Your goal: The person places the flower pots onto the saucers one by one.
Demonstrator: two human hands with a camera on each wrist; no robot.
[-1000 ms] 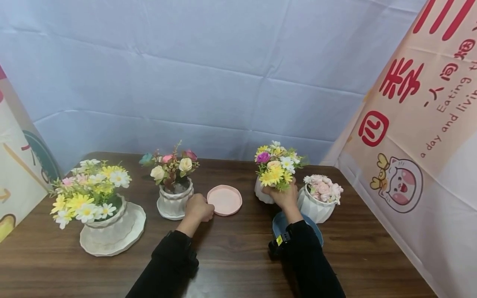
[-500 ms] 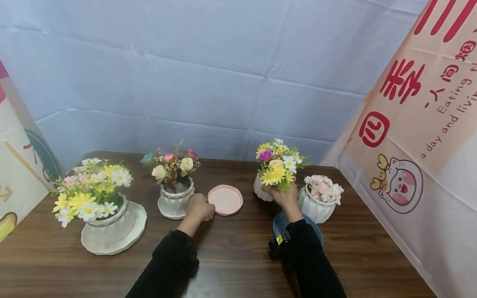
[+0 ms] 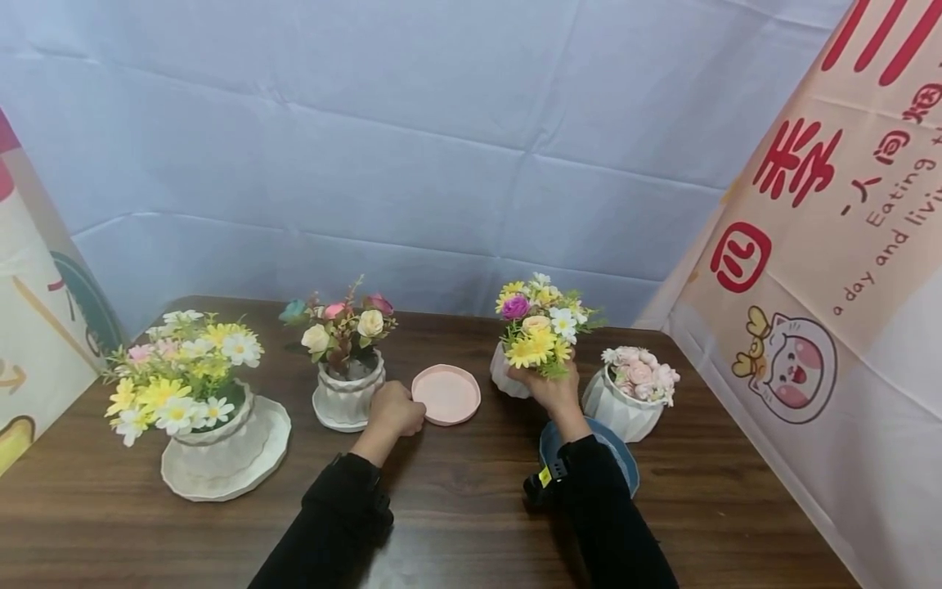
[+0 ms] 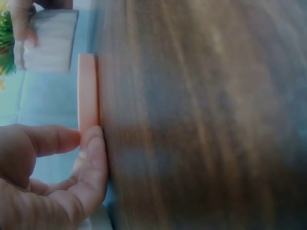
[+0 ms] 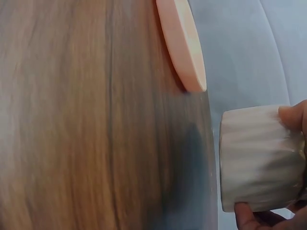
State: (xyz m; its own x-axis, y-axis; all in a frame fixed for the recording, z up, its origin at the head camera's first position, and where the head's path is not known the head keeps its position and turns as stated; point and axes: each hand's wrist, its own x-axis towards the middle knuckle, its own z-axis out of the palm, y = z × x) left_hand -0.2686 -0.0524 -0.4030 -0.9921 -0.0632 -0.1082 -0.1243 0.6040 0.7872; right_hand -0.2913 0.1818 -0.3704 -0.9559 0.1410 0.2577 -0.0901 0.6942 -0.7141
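Note:
My right hand (image 3: 553,389) grips a ribbed white pot (image 3: 504,376) of yellow, white and purple flowers (image 3: 537,327) from the near side. In the right wrist view the pot (image 5: 259,158) hangs a little above the wood, with fingertips (image 5: 292,115) on its wall. A pink saucer (image 3: 445,394) lies flat just left of the pot, and it also shows in the right wrist view as the saucer (image 5: 182,45). My left hand (image 3: 393,409) is curled at the saucer's near left rim. In the left wrist view, thumb and finger (image 4: 93,158) pinch the saucer's edge (image 4: 88,91).
A blue saucer (image 3: 624,460) lies partly under my right forearm. A white pot of pink flowers (image 3: 625,405) stands right of it. A small pot of roses (image 3: 346,394) is left of my left hand. A large daisy pot (image 3: 213,425) on a white saucer (image 3: 221,478) sits far left. Banners flank the brown table (image 3: 456,507).
My right hand has carried the yellow-flower pot a little to the left, closer to the pink saucer. My left hand and the saucer have stayed put.

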